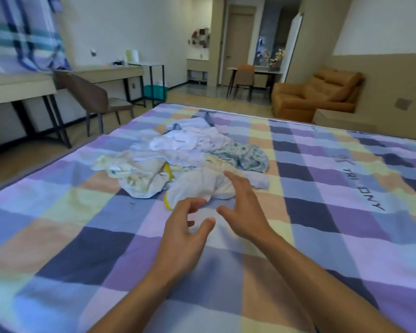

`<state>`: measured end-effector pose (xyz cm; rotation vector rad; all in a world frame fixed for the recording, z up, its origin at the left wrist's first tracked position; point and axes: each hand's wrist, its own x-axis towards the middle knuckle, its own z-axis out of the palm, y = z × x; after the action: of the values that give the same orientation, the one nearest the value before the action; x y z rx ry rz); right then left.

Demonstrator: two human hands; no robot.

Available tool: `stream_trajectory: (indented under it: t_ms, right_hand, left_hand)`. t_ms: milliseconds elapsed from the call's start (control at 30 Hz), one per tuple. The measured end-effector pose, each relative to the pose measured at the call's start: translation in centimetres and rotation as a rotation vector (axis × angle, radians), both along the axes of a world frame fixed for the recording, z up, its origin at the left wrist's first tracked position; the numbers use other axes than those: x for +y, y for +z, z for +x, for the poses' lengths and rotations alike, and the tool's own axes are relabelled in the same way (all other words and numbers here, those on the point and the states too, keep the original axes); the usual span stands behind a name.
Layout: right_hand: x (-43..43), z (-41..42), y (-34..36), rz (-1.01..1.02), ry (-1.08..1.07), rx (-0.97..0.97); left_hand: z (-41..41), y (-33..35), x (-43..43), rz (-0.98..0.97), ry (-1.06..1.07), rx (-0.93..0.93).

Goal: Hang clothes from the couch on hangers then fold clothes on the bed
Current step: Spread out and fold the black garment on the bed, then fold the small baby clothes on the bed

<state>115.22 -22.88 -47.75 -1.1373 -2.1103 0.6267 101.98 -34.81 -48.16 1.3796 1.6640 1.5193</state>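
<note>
L hand [186, 228], R hand [246, 207] empty, clothes [178, 155] blurry

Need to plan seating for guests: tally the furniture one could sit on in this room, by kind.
Chairs: 2, a brown chair and an orange chair
Couches: 1, the orange couch
Beds: 1, the checked bed
Total: 4

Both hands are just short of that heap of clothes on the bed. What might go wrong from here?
The clothes lie tangled in one heap, so the left hand and right hand, both open, may drag up several pieces together. A yellow strap pokes out under the nearest white garment and might snag as that lifts.
</note>
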Motion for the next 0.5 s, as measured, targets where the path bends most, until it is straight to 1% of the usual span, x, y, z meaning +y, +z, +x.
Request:
stream_trajectory:
  t_ms: [67, 167, 200, 233, 300, 333, 433, 500]
  right_hand:
    - [2.4, -2.5, -0.2, 0.026, 0.005, -0.079]
    - [5.9, -5.0, -0.8, 0.057, -0.043, -0.329]
    - [6.6, -5.4, -1.0, 0.059, -0.064, -0.377]
    - [7.0, -5.5, -1.1, 0.063, -0.076, -0.382]
    - [6.1, -5.2, -0.9, 0.072, -0.091, -0.305]
    - [5.1, -4.7, -0.6, 0.092, -0.093, -0.247]
    - [-1.1, -2.2, 1.0, 0.217, -0.087, -0.046]
    - [-6.8, -0.2, 1.7, 0.317, 0.013, 0.007]
  left_hand:
    - [-1.2, -0.4, -0.5, -0.014, 0.013, -0.029]
    - [-2.3, -1.0, -1.0, -0.049, 0.021, -0.068]
    - [-2.5, -1.1, -1.2, -0.073, 0.015, -0.093]
    - [-2.6, -1.2, -1.4, -0.104, 0.008, -0.126]
    - [-2.6, -1.0, -1.6, -0.178, -0.01, -0.222]
    - [-2.5, -0.7, -1.7, -0.208, -0.026, -0.317]
    - [-1.5, 1.3, -2.0, -0.254, -0.087, -0.724]
    - [-0.6, 2.2, -2.4, -0.252, -0.18, -0.894]
